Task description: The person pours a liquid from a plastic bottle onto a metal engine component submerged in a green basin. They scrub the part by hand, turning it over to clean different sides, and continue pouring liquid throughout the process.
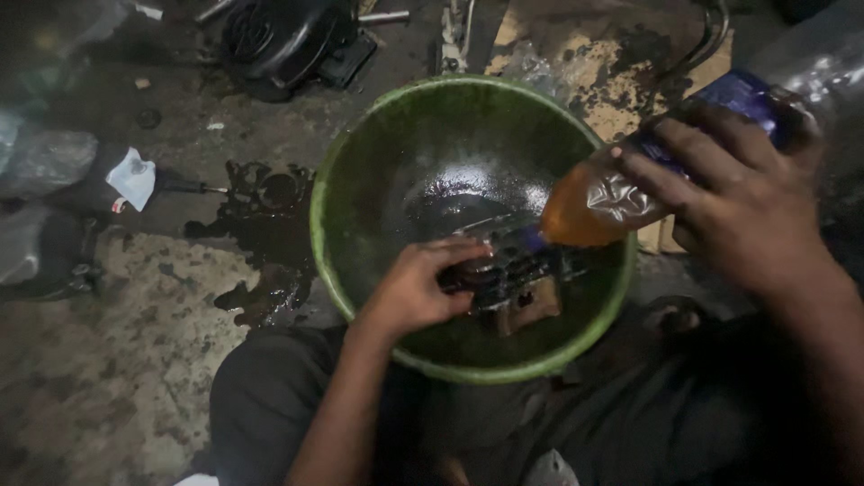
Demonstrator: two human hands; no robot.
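Observation:
A large green basin (335,180) sits in front of me, with dark shiny liquid at its bottom. My left hand (416,290) reaches into it and grips a dark greasy metal engine part (522,274) near the basin's near side. Over the basin's right rim, my right hand (738,193) holds a clear plastic bottle (594,202) with a blue label, tipped neck-down. Orange liquid fills the bottle's lower end just above the metal part.
A dark oil puddle (261,225) stains the concrete floor left of the basin. A black machine part (279,40) lies at the top, stained cardboard (612,63) at top right, and plastic bags with a white rag (133,175) at left. My dark trousers (270,405) fill the bottom.

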